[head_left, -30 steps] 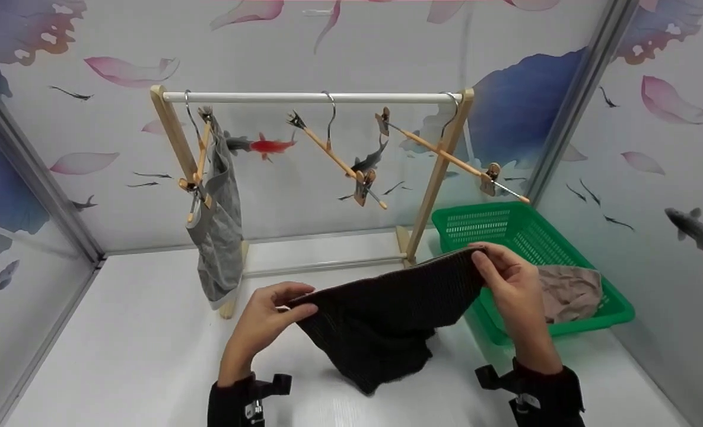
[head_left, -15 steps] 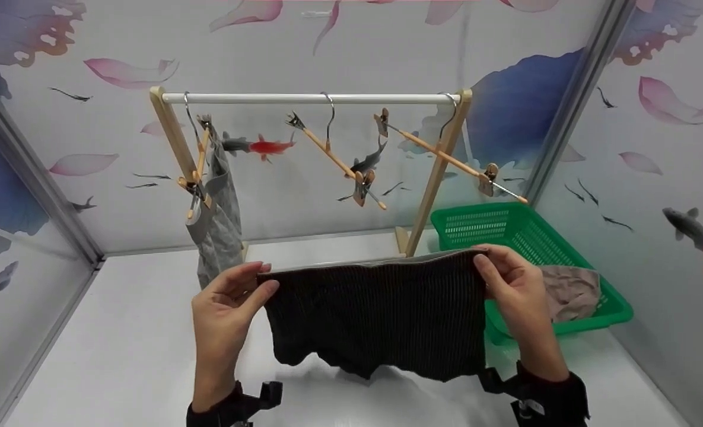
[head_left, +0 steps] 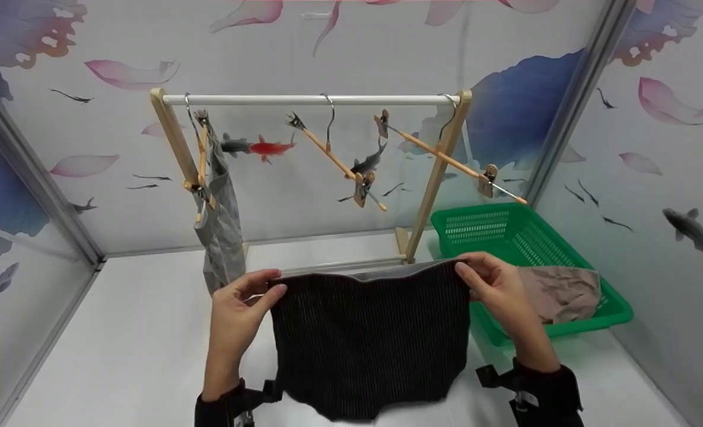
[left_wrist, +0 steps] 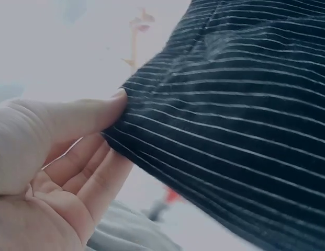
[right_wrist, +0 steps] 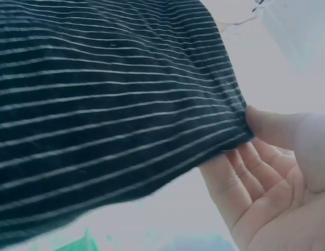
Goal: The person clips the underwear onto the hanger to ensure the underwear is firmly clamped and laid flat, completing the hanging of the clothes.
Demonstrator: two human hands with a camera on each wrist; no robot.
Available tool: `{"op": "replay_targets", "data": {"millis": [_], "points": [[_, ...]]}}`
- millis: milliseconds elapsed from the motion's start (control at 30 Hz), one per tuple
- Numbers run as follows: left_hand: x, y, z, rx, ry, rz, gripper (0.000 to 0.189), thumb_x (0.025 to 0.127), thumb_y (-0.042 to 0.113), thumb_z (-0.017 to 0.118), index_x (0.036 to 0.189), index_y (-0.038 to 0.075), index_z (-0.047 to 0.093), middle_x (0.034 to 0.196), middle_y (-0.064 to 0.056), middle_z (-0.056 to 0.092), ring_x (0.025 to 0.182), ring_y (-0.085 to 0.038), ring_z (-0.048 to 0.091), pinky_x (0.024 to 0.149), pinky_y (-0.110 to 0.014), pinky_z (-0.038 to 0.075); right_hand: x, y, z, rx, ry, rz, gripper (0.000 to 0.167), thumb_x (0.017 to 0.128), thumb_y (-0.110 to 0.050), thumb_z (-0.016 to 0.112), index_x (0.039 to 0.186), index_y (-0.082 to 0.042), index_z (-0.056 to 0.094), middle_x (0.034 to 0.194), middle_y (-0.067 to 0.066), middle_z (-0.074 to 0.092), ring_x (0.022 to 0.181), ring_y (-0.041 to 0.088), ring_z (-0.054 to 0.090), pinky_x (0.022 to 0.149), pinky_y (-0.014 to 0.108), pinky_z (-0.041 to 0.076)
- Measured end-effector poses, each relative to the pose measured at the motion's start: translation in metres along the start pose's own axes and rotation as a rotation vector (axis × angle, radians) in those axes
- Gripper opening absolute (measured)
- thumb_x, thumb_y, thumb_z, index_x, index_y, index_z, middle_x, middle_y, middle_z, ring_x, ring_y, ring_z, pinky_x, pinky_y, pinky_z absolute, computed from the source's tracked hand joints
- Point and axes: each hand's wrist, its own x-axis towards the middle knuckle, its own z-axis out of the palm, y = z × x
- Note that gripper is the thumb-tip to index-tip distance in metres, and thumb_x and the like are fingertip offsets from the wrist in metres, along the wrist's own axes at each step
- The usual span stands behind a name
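A person's left hand [head_left: 232, 311] and right hand [head_left: 501, 292] spread a black striped cloth [head_left: 369, 344] above the near part of a white table [head_left: 120, 344], in front of a rack [head_left: 449, 160]. Each hand pinches one upper corner, thumb on the near side, fingertips behind.

Each pinch takes only a little fabric, so a corner could slip free if the hands pull further apart. The upper edge sags, with a grey inner layer showing behind it; uneven tension might let the layers slide out of line. The left hand overlaps the foot of the hanging grey cloth [head_left: 223, 219] from the head view, so a forward move there could knock it.

Counted: two hands; one rack; three hangers on its rail, the left hanger [head_left: 202, 159] bearing the grey cloth, the middle hanger [head_left: 327, 152] and right hanger [head_left: 434, 149] bare; two clips per hanger; one green basket [head_left: 473, 228] at right, holding one brown cloth [head_left: 571, 293].
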Motion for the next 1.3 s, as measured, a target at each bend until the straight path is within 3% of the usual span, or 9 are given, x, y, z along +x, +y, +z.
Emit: {"op": "replay_targets", "data": {"millis": [100, 233, 400, 533, 733, 1033, 1200, 1300], "points": [[0.003, -0.02, 0.004, 0.038, -0.03, -0.071, 0.024, 0.088, 0.004, 0.079, 0.11, -0.001, 0.075, 0.109, -0.016, 0.072, 0.092, -0.021, 0.069, 0.075, -0.026, 0.058, 0.008, 0.016, 0.002, -0.026, -0.056, 0.065, 0.032, 0.101, -0.023, 0.065, 0.123, 0.0, 0.065, 0.103, 0.015, 0.071, 0.083, 0.02, 0.07, 0.066, 0.036, 0.06], [0.004, -0.047, 0.009, 0.115, -0.042, -0.139, 0.022, 0.088, 0.006, 0.079, 0.11, 0.001, 0.075, 0.108, -0.014, 0.073, 0.092, -0.024, 0.07, 0.078, -0.026, 0.057, 0.017, 0.035, 0.013, -0.099, -0.12, 0.068, 0.033, 0.101, -0.022, 0.066, 0.122, 0.003, 0.065, 0.103, 0.015, 0.071, 0.084, 0.02, 0.069, 0.068, 0.034, 0.06], [0.004, -0.081, 0.013, 0.284, -0.055, -0.147, 0.019, 0.088, 0.006, 0.08, 0.106, 0.003, 0.077, 0.103, -0.011, 0.075, 0.089, -0.024, 0.072, 0.077, -0.028, 0.058, 0.023, 0.063, 0.033, -0.188, -0.178, 0.043, 0.031, 0.101, -0.022, 0.066, 0.117, 0.004, 0.067, 0.097, 0.014, 0.072, 0.083, 0.023, 0.069, 0.067, 0.04, 0.061], [0.001, -0.098, 0.016, 0.353, -0.07, -0.168, 0.017, 0.087, 0.003, 0.079, 0.104, 0.003, 0.077, 0.1, -0.011, 0.075, 0.086, -0.023, 0.073, 0.075, -0.031, 0.058, 0.026, 0.084, 0.042, -0.247, -0.18, 0.086, 0.024, 0.1, -0.013, 0.066, 0.115, 0.005, 0.066, 0.093, 0.014, 0.07, 0.078, 0.027, 0.069, 0.064, 0.045, 0.061], [-0.003, -0.109, 0.018, 0.368, -0.105, -0.199, 0.016, 0.088, 0.0, 0.077, 0.104, 0.002, 0.076, 0.101, -0.013, 0.075, 0.086, -0.025, 0.074, 0.076, -0.039, 0.059, 0.026, 0.106, 0.046, -0.329, -0.161, 0.168, 0.02, 0.098, -0.001, 0.064, 0.116, 0.007, 0.064, 0.087, 0.015, 0.067, 0.069, 0.034, 0.069, 0.057, 0.041, 0.059], [-0.012, -0.12, 0.015, 0.423, -0.151, -0.249, 0.016, 0.09, -0.002, 0.073, 0.105, -0.002, 0.076, 0.103, -0.017, 0.074, 0.091, -0.029, 0.074, 0.079, -0.042, 0.059, 0.024, 0.122, 0.05, -0.374, -0.2, 0.251, 0.02, 0.097, 0.001, 0.064, 0.116, 0.007, 0.064, 0.084, 0.012, 0.067, 0.063, 0.022, 0.064, 0.054, 0.035, 0.054], [-0.01, -0.116, 0.016, 0.447, -0.179, -0.244, 0.018, 0.091, 0.003, 0.073, 0.108, -0.003, 0.075, 0.109, -0.02, 0.073, 0.096, -0.034, 0.073, 0.083, -0.047, 0.058, 0.024, 0.114, 0.052, -0.489, -0.183, 0.172, 0.024, 0.096, -0.003, 0.066, 0.119, 0.006, 0.065, 0.1, 0.02, 0.069, 0.083, 0.032, 0.068, 0.07, 0.045, 0.056], [-0.007, -0.103, 0.018, 0.481, -0.214, -0.19, 0.024, 0.093, 0.009, 0.073, 0.115, -0.003, 0.073, 0.116, -0.021, 0.071, 0.103, -0.038, 0.07, 0.088, -0.051, 0.055, 0.023, 0.099, 0.05, -0.552, -0.176, 0.079, 0.025, 0.096, -0.006, 0.068, 0.119, 0.004, 0.066, 0.113, 0.024, 0.068, 0.099, 0.038, 0.067, 0.083, 0.05, 0.055]]}}
